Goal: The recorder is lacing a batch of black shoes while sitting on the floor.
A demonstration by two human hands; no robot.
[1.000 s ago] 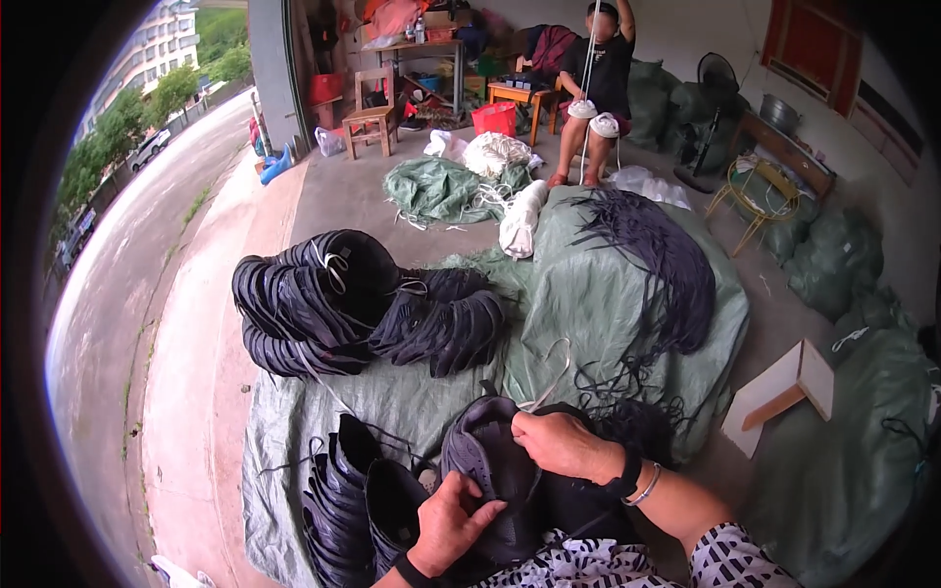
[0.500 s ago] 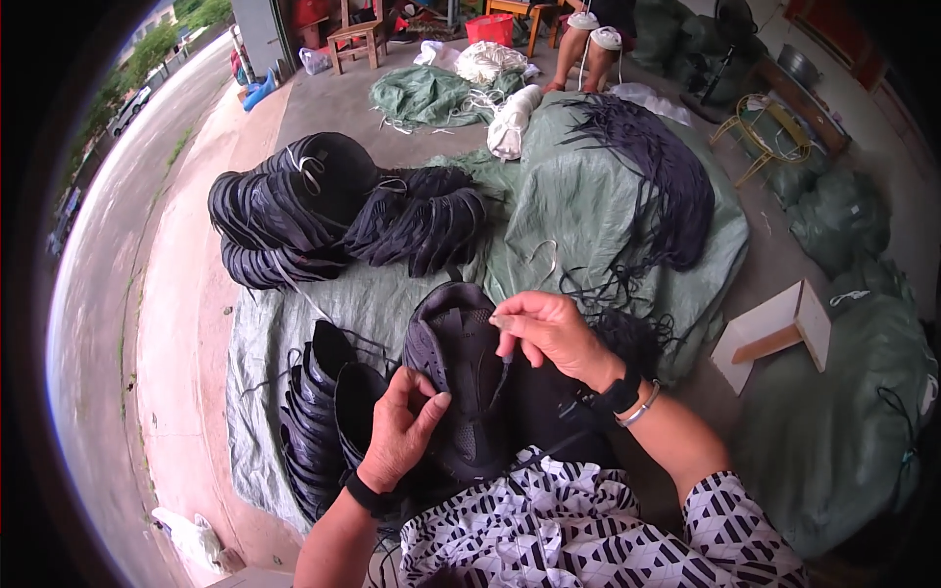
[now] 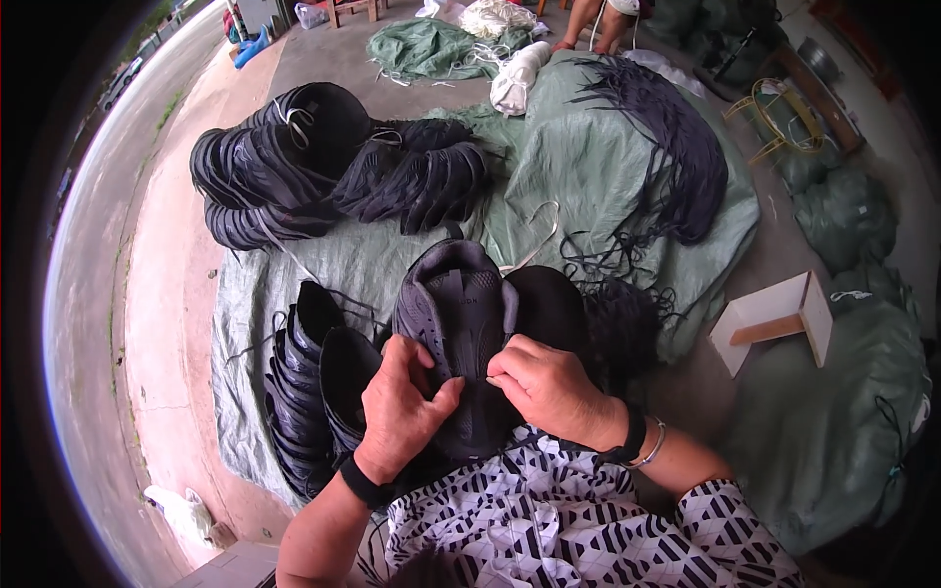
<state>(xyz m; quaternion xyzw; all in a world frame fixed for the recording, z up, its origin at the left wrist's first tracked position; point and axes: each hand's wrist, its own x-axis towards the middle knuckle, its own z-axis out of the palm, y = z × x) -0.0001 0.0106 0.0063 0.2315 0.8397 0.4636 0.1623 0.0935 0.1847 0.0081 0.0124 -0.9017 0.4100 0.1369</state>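
A black shoe upper lies in my lap, its padded collar pointing away from me and its tongue showing in the middle. My left hand is closed on its left side, fingers along the eyelet edge and thumb over the tongue. At the opposite edge my right hand is closed in a pinch low over the tongue. Whatever thin thing sits between those fingertips is hidden. Another dark, rounded piece lies just right of the upper.
Stacked black shoe uppers lie ahead on the left, with another stack by my left arm. Dark laces drape over a green tarp-covered heap. A white open box piece stands right. Another person's legs show at the back.
My right hand has come down from beside the collar to the lower eyelet edge. A dark lace that hung below it is now hidden. The view has tipped downward.
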